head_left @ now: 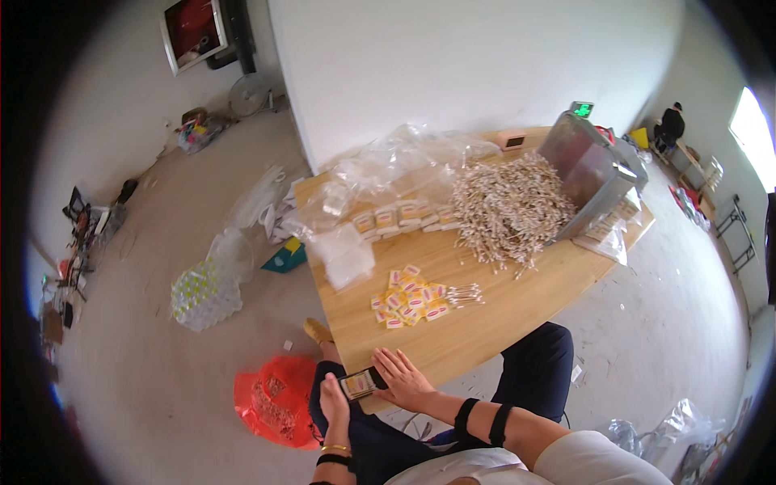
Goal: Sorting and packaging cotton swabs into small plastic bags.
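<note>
At the near left corner of the wooden table point(485, 303), my left hand point(331, 402) grips the left end of a small black-edged rectangular thing point(358, 385). Its face is yellow and white; I cannot tell whether it is a phone or a case. My right hand point(402, 380) lies with fingers stretched out at the thing's right end, palm down. Beyond the hands sits a loose pile of small yellow-and-white cards point(408, 299). Right beside that pile lies a small bunch of cotton swabs point(465, 296).
A big heap of cotton swabs point(513, 206) spills from a tipped grey plastic bin point(590, 174). Packed swab bags point(396, 217) and clear plastic bags point(404, 162) line the table's back. Red bag point(279, 404) and clear bags point(206, 291) lie on the floor. Another person point(669, 125) sits far right.
</note>
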`<action>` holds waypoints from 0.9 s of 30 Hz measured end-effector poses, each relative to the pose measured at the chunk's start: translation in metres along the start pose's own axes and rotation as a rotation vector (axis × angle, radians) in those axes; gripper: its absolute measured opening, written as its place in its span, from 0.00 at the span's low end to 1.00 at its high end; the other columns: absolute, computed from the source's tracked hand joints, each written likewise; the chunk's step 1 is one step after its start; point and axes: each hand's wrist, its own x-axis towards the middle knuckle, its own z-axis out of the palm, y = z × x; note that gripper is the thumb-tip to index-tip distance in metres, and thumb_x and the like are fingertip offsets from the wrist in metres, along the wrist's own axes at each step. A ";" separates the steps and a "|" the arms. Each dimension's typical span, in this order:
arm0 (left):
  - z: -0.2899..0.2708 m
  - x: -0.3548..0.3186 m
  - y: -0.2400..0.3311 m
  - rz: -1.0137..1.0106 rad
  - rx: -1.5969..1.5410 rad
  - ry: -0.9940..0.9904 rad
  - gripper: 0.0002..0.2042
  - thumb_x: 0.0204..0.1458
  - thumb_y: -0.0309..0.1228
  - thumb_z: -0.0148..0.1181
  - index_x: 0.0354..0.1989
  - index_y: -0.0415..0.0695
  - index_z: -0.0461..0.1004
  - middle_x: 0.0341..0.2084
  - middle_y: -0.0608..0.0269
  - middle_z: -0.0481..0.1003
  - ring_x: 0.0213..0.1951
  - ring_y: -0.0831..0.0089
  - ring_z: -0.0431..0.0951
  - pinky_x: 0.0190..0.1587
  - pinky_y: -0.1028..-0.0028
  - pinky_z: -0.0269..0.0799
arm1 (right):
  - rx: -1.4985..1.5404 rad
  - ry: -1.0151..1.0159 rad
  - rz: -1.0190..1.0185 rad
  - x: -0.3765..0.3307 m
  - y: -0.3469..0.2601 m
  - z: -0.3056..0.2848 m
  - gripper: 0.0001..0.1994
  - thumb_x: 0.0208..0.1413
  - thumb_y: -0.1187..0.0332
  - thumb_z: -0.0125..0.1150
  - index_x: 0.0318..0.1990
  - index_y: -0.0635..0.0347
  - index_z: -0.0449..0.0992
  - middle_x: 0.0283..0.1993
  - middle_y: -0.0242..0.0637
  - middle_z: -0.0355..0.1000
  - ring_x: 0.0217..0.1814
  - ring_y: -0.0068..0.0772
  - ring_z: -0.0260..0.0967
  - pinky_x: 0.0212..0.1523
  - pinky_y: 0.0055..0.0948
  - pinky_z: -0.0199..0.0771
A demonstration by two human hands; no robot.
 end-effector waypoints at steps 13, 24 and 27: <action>-0.005 -0.046 0.089 0.742 0.120 -0.049 0.18 0.58 0.39 0.57 0.51 0.41 0.69 0.49 0.48 0.70 0.55 0.47 0.67 0.58 0.52 0.60 | 0.000 0.222 0.467 -0.058 0.144 -0.070 0.29 0.51 0.64 0.62 0.62 0.63 0.68 0.68 0.46 0.61 0.73 0.49 0.54 0.71 0.46 0.54; 0.067 -0.093 0.155 0.902 0.313 -0.550 0.29 0.61 0.45 0.56 0.65 0.40 0.62 0.64 0.48 0.59 0.68 0.46 0.57 0.68 0.48 0.52 | -0.057 0.141 0.357 -0.020 0.204 -0.084 0.34 0.65 0.55 0.51 0.74 0.59 0.52 0.78 0.43 0.47 0.82 0.46 0.39 0.80 0.46 0.36; 0.087 -0.093 0.167 0.939 0.328 -0.574 0.32 0.62 0.45 0.53 0.68 0.36 0.58 0.67 0.44 0.57 0.70 0.42 0.53 0.70 0.47 0.47 | -0.085 0.093 0.395 -0.011 0.211 -0.079 0.33 0.67 0.53 0.47 0.75 0.58 0.52 0.79 0.41 0.46 0.82 0.43 0.38 0.80 0.45 0.35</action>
